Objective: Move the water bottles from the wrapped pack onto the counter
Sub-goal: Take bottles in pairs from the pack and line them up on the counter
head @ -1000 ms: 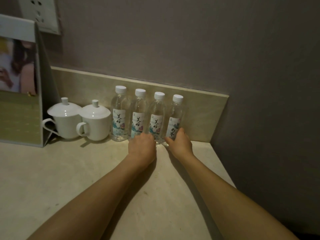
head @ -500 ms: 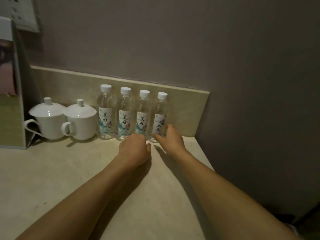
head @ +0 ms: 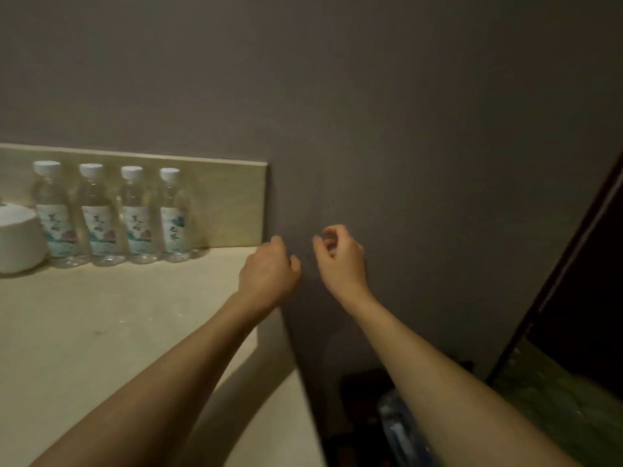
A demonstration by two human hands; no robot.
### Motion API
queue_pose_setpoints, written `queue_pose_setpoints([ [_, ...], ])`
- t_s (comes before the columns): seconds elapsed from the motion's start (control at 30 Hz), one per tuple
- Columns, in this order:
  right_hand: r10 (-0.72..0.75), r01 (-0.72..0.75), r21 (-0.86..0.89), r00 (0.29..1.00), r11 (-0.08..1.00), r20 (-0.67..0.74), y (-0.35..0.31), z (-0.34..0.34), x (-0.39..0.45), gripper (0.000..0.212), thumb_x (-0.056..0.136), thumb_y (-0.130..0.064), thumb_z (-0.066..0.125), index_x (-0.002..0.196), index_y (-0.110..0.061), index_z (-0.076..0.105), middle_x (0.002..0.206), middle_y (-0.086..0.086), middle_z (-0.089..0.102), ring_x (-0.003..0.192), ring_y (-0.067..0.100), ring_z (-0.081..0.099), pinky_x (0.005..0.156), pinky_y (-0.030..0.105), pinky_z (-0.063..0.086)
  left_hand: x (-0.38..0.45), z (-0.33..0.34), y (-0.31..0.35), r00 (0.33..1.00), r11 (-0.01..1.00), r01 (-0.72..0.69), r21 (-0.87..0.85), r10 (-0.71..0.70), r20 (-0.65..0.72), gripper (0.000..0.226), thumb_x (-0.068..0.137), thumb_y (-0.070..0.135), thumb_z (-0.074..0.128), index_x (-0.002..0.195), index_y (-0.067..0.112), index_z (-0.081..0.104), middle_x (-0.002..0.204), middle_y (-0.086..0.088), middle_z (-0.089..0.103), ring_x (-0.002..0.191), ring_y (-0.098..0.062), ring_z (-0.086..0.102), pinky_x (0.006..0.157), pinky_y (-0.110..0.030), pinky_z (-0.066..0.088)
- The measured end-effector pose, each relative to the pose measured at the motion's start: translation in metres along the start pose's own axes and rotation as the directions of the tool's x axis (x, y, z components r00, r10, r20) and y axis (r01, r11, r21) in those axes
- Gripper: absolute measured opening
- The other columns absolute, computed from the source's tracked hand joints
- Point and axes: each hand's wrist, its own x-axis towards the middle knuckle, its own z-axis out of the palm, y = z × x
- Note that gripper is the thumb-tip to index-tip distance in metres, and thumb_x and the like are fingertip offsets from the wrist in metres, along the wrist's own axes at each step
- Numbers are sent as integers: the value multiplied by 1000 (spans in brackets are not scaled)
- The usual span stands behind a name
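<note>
Four bottles stand on the tabletop; both hands are free.

The four bottles (head: 111, 214) stand upright in one row at the back edge of the tabletop (head: 118, 325), touching the low backsplash (head: 222, 200), with white caps and labels to the front. A white cup (head: 18, 237) is just beside the leftmost bottle. The left hand (head: 269, 271) hovers over the right edge of the tabletop, fingers curled loosely inward and holding nothing. The right hand (head: 342, 256) is past that edge, in front of the grey wall (head: 404, 129), its fingers (head: 325, 242) bent and a little apart, also with nothing between them. Low at the right, on the floor, a bluish wrapped pack (head: 401, 429) shows (blurred, mostly behind the right forearm).
</note>
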Motion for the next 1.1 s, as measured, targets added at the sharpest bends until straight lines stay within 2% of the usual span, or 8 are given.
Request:
queue_pose_setpoints([
  [0.2, 48, -50, -9, 989, 999, -137, 85, -114, -20, 22, 93, -22, 59, 110, -7, 62, 94, 9, 69, 87, 27, 66, 82, 40, 52, -40, 68, 111, 990, 996, -72, -55, 78, 119, 29, 92, 34, 48, 107, 10, 54, 109, -14, 63, 98, -37, 62, 81, -42, 52],
  [0.37, 115, -124, -29, 972, 992, -206, 142, -187, -32, 18, 93, -22, 58, 107, -11, 61, 83, -6, 61, 83, 22, 65, 74, 33, 50, -65, 120, 183, 959, 984, -147, -99, 166, 229, 26, 92, 33, 47, 103, 10, 52, 109, -14, 62, 98, -37, 60, 73, -38, 44],
  [0.47, 181, -192, -29, 958, 981, -223, 174, -213, -37, 16, 94, -24, 56, 107, -15, 60, 83, -7, 61, 84, 20, 64, 75, 35, 51, -76, 146, 211, 942, 981, -161, -105, 185, 281, 27, 92, 35, 48, 105, 11, 51, 109, -14, 62, 98, -37, 60, 72, -38, 43],
  [0.57, 245, -257, -20, 939, 966, -241, 207, -224, -40, 16, 94, -24, 55, 107, -16, 59, 85, -5, 63, 85, 21, 64, 75, 35, 52, -81, 174, 225, 922, 982, -159, -99, 184, 342, 29, 92, 35, 49, 107, 11, 51, 111, -14, 61, 100, -37, 60, 73, -39, 44],
  [0.73, 325, -342, -49, 923, 938, -206, 264, -226, -41, 18, 95, -26, 54, 111, -19, 57, 82, -12, 60, 78, 13, 61, 64, 21, 43, -79, 227, 232, 879, 987, -134, -87, 159, 449, 30, 92, 35, 48, 109, 10, 50, 109, -15, 61, 99, -37, 60, 77, -39, 49],
  [0.93, 449, -467, -113, 880, 877, -153, 340, -224, -20, 27, 94, -27, 52, 120, -17, 54, 96, 1, 68, 90, 22, 66, 81, 38, 54, -57, 309, 235, 813, 993, -87, -80, 117, 570, 25, 95, 33, 46, 105, 10, 46, 88, -5, 50, 76, -22, 52, 63, -33, 40],
  [1.0, 497, -512, -130, 858, 849, -131, 366, -222, -9, 29, 95, -24, 53, 122, -15, 53, 97, 3, 68, 91, 25, 67, 85, 42, 54, -49, 340, 236, 791, 997, -40, -65, 71, 608, 22, 95, 33, 47, 100, 13, 43, 91, -6, 50, 74, -19, 47, 65, -34, 40],
  [1.1, 561, -567, -173, 823, 806, -85, 403, -215, 5, 28, 95, -22, 54, 122, -12, 53, 92, 2, 66, 89, 25, 67, 86, 43, 55, -41, 380, 230, 738, 999, 21, -31, 5, 674, 26, 95, 34, 48, 107, 11, 49, 106, -14, 60, 86, -27, 56, 69, -34, 42],
])
